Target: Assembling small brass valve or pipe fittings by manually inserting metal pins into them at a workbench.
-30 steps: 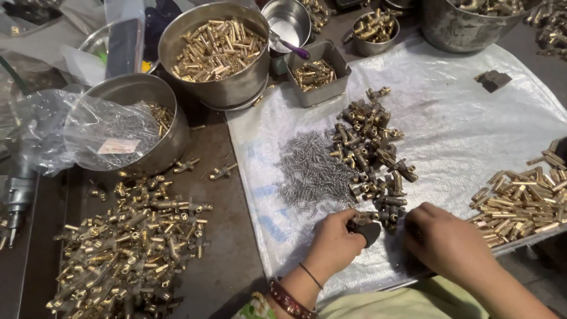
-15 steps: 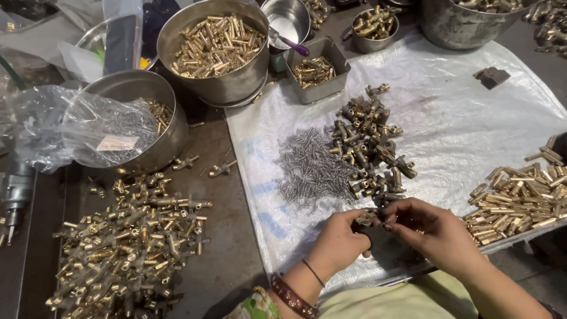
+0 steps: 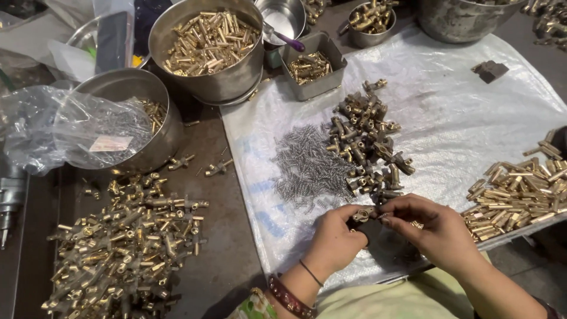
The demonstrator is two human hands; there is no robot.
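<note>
Looking down, I see my left hand point(image 3: 333, 239) and right hand point(image 3: 437, 233) meeting over the near edge of a white plastic sheet point(image 3: 472, 124), both pinched shut on one small brass fitting point(image 3: 363, 214) held between the fingertips above a dark block. I judge the fitting stiff, dense for its size and slick, best gripped across its barrel. Half a second ago both hands were already joined here; a second ago they were apart and lower. Just beyond lies a heap of small grey steel springs point(image 3: 310, 168), touching a pile of dark brass fittings point(image 3: 366, 136). Left, loose brass parts point(image 3: 124, 236) cover the table. Farthest, a round steel bowl of brass pins point(image 3: 207, 44).
</note>
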